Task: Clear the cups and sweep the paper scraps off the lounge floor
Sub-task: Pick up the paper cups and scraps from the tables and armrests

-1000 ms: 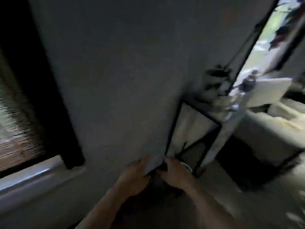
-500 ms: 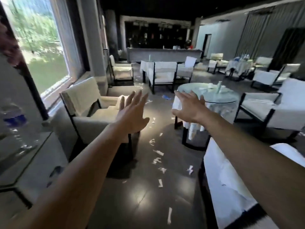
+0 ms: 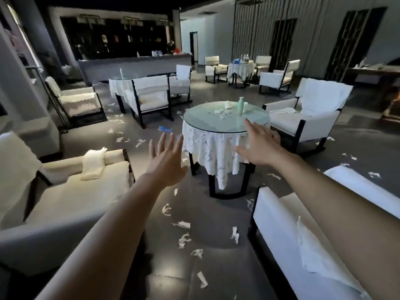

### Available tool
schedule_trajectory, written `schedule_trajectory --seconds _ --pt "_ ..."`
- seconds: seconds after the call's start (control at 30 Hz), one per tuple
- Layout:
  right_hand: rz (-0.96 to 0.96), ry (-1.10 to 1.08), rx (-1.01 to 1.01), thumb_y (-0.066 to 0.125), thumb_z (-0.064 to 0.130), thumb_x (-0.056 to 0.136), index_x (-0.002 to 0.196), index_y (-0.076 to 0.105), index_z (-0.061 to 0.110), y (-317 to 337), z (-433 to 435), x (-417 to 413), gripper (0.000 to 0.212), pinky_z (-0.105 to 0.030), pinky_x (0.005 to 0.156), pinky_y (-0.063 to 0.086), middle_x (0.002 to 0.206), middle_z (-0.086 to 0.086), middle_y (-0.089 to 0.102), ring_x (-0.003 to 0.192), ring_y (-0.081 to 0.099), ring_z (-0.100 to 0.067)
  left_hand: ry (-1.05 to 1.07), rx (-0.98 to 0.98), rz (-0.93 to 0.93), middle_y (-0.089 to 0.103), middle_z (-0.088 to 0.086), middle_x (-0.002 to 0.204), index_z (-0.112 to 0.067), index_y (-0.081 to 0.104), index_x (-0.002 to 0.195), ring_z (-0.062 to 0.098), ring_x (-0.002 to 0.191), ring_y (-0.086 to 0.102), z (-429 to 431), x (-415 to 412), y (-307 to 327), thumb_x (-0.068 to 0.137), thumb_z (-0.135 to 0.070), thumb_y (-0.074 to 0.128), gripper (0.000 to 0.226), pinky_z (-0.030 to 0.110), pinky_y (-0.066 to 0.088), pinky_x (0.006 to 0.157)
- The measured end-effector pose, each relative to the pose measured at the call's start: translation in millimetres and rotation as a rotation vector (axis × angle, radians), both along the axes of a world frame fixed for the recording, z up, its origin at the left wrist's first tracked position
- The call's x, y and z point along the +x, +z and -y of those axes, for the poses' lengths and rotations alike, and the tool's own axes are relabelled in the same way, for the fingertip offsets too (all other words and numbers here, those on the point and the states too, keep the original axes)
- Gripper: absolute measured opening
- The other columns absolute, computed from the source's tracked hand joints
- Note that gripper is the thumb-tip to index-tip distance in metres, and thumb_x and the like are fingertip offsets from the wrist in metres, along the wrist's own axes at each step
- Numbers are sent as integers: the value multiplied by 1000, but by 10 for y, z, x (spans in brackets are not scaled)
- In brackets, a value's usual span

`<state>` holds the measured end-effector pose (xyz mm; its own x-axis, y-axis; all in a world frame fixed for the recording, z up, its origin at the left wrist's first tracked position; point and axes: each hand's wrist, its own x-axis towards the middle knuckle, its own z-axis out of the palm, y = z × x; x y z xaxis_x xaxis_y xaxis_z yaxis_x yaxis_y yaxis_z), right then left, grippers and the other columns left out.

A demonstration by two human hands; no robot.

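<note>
Task looks unstarted: left hand (image 3: 166, 161) and right hand (image 3: 257, 146) raised empty, fingers spread apart; paper scraps (image 3: 184, 237) litter the floor (image 3: 216, 278), a likely cup (image 3: 227, 104) sits on the round bench (image 3: 205, 121).

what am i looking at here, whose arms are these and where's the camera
There is no machine here. A person wears a wide-angle camera on the head, looking forward and down, so the two bare arms are their own. The left hand and right hand are both open, fingers spread, and hold nothing. Ahead stands a round glass-topped table with a white cloth. On it are a pale green bottle and a few paper scraps; many more litter the dark floor. White armchairs stand around.
</note>
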<state>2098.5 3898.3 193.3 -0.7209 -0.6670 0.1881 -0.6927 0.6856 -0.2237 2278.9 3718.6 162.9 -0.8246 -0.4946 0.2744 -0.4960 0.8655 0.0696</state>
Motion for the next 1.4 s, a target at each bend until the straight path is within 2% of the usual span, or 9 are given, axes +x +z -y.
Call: schedule_trajectory --seconds 0.07,0.3,0.43,0.63,0.83,1.1,1.2,1.3,1.4 --pt "24 -69 -24 48 52 92 154 -4 23 -45 223 -336 86 -49 118 7 161 -11 0 148 0 -28 -37 -4 25 -6 6 162 -21 1 154 26 146 -16 312 -398 -62 91 -43 57 86 50 -14 113" --pt "82 -110 -23 47 50 92 152 -11 28 -298 1427 -1757 86 -53 115 8 158 -5 17 146 10 -27 -124 -55 66 -4 4 162 -25 -1 154 25 147 -16 1603 -1919 -306 92 -41 55 85 49 -13 114" --pt "128 -102 -143 49 46 93 148 -23 34 -286 2136 -2709 91 -54 112 16 126 -14 51 129 39 -30 -123 -32 28 3 6 162 -22 -5 153 26 148 -8 2334 -3011 -171 93 -39 55 87 49 -4 118" --pt "162 -134 -94 47 43 94 148 -21 34 -267 2932 -3971 88 -52 110 22 100 -7 50 111 48 -31 -196 23 -73 40 10 148 -17 -15 151 28 142 24 3148 -4356 -171 91 -32 59 97 44 12 117" --pt "140 -170 -64 47 45 94 151 -9 30 -574 3665 -5375 82 -49 106 21 129 -12 46 123 39 -31 -209 36 -33 40 12 147 -16 -11 152 29 135 34 4047 -5941 -513 93 -34 55 90 40 20 114" --pt "252 -218 -63 50 43 95 153 3 24 -900 4577 -7351 77 -45 106 32 146 -11 37 131 36 -31 -303 231 85 33 13 151 -18 -6 153 30 134 37 5046 -8249 -1039 95 -38 52 85 41 28 112" --pt "381 -171 -108 49 40 97 153 6 23 -1097 4851 -7840 73 -43 108 33 151 -10 29 136 31 -28 -327 408 100 30 11 153 -21 -1 154 29 135 36 5198 -8773 -1315 93 -38 57 85 41 32 109" --pt "475 -137 -139 48 37 98 153 11 22 -1376 5151 -8270 68 -36 100 38 151 -7 29 135 34 -25 -336 581 116 26 7 156 -28 3 153 25 138 33 5294 -9127 -1734 91 -41 61 86 39 31 110" --pt "574 -128 -210 48 35 98 152 15 20 -1725 5436 -8611 65 -31 103 33 155 -4 27 139 30 -21 -285 615 142 3 3 161 -34 -4 152 23 145 17 5295 -9396 -2221 87 -54 59 93 41 24 115"
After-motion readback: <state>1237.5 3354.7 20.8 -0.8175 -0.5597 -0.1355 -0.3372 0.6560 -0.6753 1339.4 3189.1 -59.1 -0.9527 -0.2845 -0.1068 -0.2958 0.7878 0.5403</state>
